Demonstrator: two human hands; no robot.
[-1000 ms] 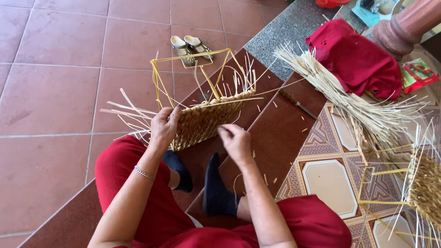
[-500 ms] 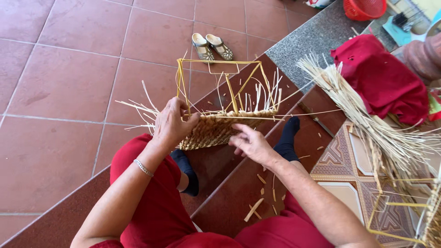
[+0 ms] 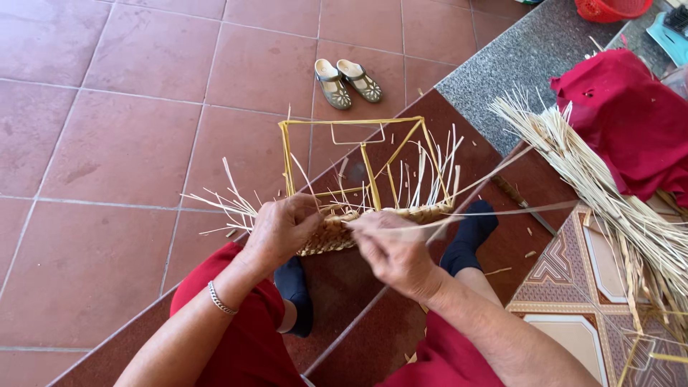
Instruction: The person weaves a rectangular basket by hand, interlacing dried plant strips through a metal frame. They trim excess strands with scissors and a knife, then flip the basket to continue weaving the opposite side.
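Head view, left hand [image 3: 283, 231] clamped on basket [image 3: 373, 218], now turned level, right hand [image 3: 394, 251] pinching strand [image 3: 502, 212]

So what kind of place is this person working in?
Probably a home porch or courtyard step: terracotta floor tiles, a pair of slippers left on them, and a bundle of straw beside the half-woven basket.

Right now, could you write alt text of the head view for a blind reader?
Two hands weave a basket on a yellow wire frame: the left hand grips its woven edge, the right hand pulls a straw strand. Straw bundle lies right, shoes beyond.
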